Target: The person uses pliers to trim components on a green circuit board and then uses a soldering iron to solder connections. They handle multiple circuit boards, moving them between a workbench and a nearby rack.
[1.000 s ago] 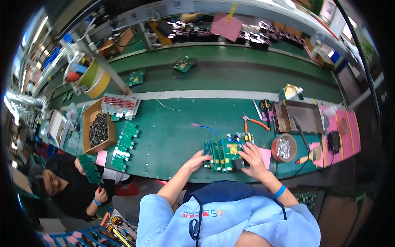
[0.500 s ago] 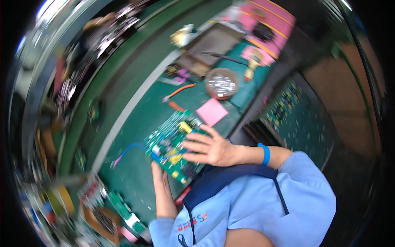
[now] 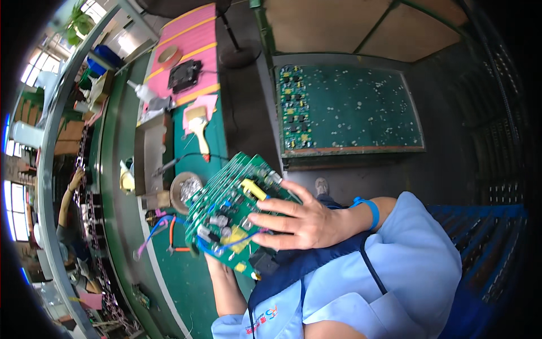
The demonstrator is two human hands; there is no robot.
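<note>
A stack of several green circuit boards (image 3: 240, 212), crowded with components, is held tilted in front of my body. My left hand (image 3: 217, 265) supports it from below at the near left side, its fingers mostly hidden under the boards. Across the top and right side lies my right hand (image 3: 302, 223), fingers spread over the components and thumb out of sight. A yellow part (image 3: 254, 188) stands up near the right fingertips. Blue wire (image 3: 149, 237) with a purplish end trails from the stack's left side.
On the green bench (image 3: 169, 274) are a round solder-filled bowl (image 3: 186, 189), a brush (image 3: 197, 129), a metal tray (image 3: 153, 147) and orange-handled pliers (image 3: 172, 240). To the right, a low green-topped table (image 3: 355, 107) carries rows of boards (image 3: 295, 104) along its left side. Another person's arm (image 3: 66, 198) shows far left.
My view has turned to the right, bringing the low table toward the centre. The board stack has moved along in both hands and now overlaps the bench's right edge.
</note>
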